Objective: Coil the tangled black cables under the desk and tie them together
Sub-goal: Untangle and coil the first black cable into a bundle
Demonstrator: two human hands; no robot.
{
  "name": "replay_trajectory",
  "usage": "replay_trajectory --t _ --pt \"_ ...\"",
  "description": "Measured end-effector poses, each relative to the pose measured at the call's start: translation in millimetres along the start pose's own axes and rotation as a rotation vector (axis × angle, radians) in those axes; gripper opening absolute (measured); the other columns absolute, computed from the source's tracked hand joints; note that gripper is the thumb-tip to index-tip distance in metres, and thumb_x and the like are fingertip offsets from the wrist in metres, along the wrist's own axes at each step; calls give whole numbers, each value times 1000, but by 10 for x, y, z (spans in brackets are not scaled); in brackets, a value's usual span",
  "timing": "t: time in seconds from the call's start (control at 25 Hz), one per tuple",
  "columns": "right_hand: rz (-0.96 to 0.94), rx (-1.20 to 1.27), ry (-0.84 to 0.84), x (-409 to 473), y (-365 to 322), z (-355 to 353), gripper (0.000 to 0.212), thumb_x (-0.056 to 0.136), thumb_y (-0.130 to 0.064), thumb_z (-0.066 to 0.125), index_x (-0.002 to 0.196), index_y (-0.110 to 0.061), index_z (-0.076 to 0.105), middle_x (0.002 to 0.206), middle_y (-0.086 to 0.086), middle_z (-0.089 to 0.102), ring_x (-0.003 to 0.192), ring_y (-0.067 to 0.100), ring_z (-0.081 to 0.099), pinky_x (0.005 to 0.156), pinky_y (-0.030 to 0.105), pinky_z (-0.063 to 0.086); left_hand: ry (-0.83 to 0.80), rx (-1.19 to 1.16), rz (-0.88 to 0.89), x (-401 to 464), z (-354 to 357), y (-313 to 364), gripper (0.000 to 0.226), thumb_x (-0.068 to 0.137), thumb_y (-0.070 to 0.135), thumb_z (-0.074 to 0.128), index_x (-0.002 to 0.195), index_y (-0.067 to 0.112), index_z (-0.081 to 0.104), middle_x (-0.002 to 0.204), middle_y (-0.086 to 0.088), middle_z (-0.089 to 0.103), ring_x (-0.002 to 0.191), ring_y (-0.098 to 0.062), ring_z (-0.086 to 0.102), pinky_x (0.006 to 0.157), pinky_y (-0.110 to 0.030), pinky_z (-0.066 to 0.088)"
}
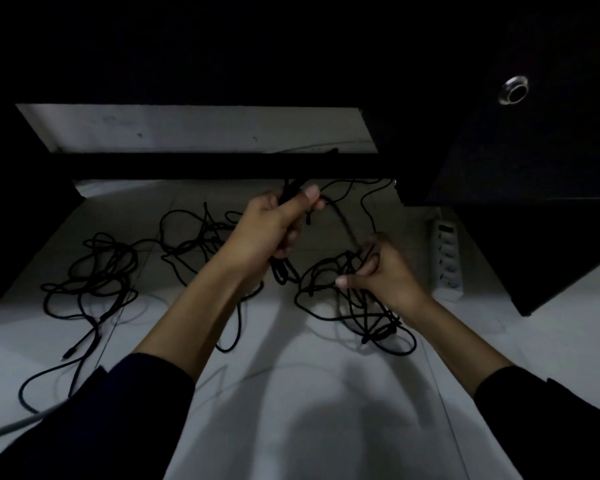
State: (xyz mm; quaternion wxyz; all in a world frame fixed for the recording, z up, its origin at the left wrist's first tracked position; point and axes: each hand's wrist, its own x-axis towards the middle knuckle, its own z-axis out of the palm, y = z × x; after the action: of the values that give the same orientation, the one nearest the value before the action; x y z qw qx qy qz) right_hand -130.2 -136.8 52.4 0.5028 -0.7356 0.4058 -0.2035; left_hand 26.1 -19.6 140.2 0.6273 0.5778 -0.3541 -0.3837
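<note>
I see my left hand (271,226) raised under the dark counter (222,166), its grip closed around a gathered bunch of black cable (286,268), thumb pressed on top, with loops hanging just below the fist. My right hand (383,271) sits lower and to the right, fingers curled shut on a tangled clump of cable (357,306) that spills down onto the pale floor (291,393). A taut strand (343,223) runs between the two hands. More black cable lies loose on the floor to the left: one snarl (94,271) far left and another (194,237) nearer my left wrist, with thin ends trailing toward my dark sleeve (125,410). A white power strip (447,258) lies on the floor at the right, beside a black cabinet (534,168) with a round metal lock.
</note>
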Motion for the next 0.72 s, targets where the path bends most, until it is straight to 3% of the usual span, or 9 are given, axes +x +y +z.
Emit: replay_trajectory --t 0.08,0.16,0.2,0.32,0.4,0.48,0.56,0.64,0.72 --pt "18 -129 -43 -69 155 27 73 65 -16 88 125 -13 47 69 1 57 67 7 56 60 18 41 -10 -104 52 30 13 145 19 97 31 52 93 14 60 53 8 29 39 -3 25 36 -17 18" --pt "8 -204 -24 -112 256 10 47 70 -25 85 106 -19 55 82 2 59 80 13 61 60 15 40 -15 -36 117 68 -9 280 19 98 31 51 93 15 60 56 6 30 39 -3 28 36 -17 22" --pt "-6 -237 9 -116 247 -9 43 74 -30 82 107 -20 56 90 1 57 87 15 59 63 16 40 -18 13 128 75 -17 300 20 98 32 51 94 15 60 57 5 30 40 -3 29 37 -17 22" --pt "-113 -182 155 -63 34 -74 68 81 -38 73 137 -13 43 121 -3 48 112 14 51 85 20 40 -39 56 65 59 -3 179 19 96 33 52 92 17 61 56 6 30 39 -4 27 37 -17 21" --pt "-221 -17 222 0 -125 -65 68 86 -34 68 142 -15 35 136 -4 44 124 8 44 96 13 36 -53 37 9 46 27 83 19 96 33 53 89 17 61 54 7 30 39 -3 26 36 -16 19" --pt "-271 81 243 41 -219 -17 56 92 -24 62 140 -18 35 134 -7 47 122 3 46 100 9 33 -68 38 -16 52 34 54 20 96 33 52 89 16 61 52 9 29 38 -3 24 35 -16 19" --pt "-255 150 239 140 -191 32 32 95 -16 55 126 -22 46 117 -4 59 112 8 55 98 22 40 -83 15 -21 55 19 53 21 97 32 50 88 15 59 52 9 28 38 -3 22 35 -16 18" --pt "-251 121 197 156 -163 58 12 99 -14 49 107 -18 56 98 -8 64 98 5 60 87 24 42 -82 -28 -35 42 2 38 21 98 32 49 88 15 56 53 7 28 38 -2 22 35 -15 18" --pt "-219 240 138 104 -164 74 14 101 -15 44 100 -14 58 86 -2 63 83 9 62 75 22 46 -62 -32 -43 32 -20 0 21 99 33 47 88 16 52 54 8 29 38 -2 23 34 -15 18"
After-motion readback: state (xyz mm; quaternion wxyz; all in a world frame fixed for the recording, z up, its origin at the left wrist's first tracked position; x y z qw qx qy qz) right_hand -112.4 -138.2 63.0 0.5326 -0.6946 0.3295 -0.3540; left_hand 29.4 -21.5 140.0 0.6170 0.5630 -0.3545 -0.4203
